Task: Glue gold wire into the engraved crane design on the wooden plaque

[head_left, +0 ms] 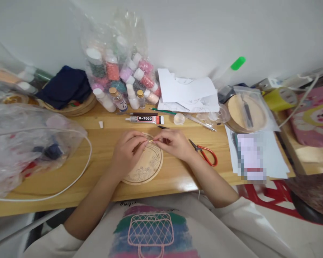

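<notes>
Both hands meet over one round wooden disc [145, 166] with wave lines drawn on it. The left hand [127, 150] and right hand [174, 143] are curled, fingertips pinching a thin, pale thing too small to name. One pair of red-handled scissors [206, 154] lies just right of the right hand. Beyond the hands lie one glue tube [145, 119] and a clear bag of bead jars [118, 71].
</notes>
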`<state>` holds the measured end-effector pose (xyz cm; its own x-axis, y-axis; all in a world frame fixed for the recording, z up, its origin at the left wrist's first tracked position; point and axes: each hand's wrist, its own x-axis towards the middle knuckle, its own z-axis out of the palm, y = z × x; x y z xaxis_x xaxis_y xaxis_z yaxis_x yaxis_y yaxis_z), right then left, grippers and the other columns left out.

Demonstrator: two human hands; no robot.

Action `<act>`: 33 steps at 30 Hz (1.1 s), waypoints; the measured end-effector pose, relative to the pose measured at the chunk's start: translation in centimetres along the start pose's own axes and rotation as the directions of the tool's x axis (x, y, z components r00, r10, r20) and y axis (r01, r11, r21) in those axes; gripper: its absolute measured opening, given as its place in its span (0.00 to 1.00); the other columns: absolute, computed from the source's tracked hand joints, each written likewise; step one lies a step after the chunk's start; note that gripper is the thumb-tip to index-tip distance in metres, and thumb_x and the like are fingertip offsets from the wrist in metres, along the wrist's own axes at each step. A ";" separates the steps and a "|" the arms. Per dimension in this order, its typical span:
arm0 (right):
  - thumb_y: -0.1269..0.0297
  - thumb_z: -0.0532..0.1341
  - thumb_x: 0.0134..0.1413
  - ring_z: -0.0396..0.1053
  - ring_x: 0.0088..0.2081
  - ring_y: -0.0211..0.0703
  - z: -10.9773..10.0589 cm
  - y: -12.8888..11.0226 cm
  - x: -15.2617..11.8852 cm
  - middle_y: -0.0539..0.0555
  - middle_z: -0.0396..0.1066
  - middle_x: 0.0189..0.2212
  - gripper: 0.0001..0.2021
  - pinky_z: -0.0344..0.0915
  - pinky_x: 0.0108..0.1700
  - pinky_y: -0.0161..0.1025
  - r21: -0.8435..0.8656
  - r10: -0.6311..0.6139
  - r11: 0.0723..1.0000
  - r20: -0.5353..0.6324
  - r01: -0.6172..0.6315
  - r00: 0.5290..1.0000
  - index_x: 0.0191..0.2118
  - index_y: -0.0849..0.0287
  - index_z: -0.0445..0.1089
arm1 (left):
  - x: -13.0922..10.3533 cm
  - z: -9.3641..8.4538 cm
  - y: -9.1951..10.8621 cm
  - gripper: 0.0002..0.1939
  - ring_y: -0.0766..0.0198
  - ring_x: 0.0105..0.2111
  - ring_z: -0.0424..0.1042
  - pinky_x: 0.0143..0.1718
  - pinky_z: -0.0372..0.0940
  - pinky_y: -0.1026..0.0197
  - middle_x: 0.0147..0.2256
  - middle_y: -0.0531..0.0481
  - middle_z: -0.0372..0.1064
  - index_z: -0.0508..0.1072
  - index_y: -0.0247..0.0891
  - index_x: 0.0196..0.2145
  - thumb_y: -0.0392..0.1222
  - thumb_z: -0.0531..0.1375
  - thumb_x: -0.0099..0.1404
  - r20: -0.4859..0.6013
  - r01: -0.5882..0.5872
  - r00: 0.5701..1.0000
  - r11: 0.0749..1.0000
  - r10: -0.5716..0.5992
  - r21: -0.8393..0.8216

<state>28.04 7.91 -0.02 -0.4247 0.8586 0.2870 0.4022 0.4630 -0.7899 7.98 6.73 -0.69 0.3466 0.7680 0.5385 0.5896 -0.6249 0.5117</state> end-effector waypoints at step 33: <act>0.68 0.62 0.57 0.63 0.24 0.33 0.1 0.4 0.0 0.49 0.70 0.24 0.05 0.58 0.29 0.31 -0.035 0.073 0.997 0.039 -0.072 0.997 0.34 0.60 0.76 | -0.2 0.3 -0.2 0.05 0.62 0.39 0.71 0.42 0.68 0.57 0.36 0.49 0.71 0.73 0.39 0.35 0.37 0.57 0.68 0.030 0.072 0.997 0.996 -0.071 -0.061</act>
<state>28.09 8.04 -0.40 -0.4254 0.8810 0.2071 0.4594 0.4074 -0.7893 7.98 6.80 -1.08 0.3257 0.8141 0.4808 0.5675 -0.5750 0.5893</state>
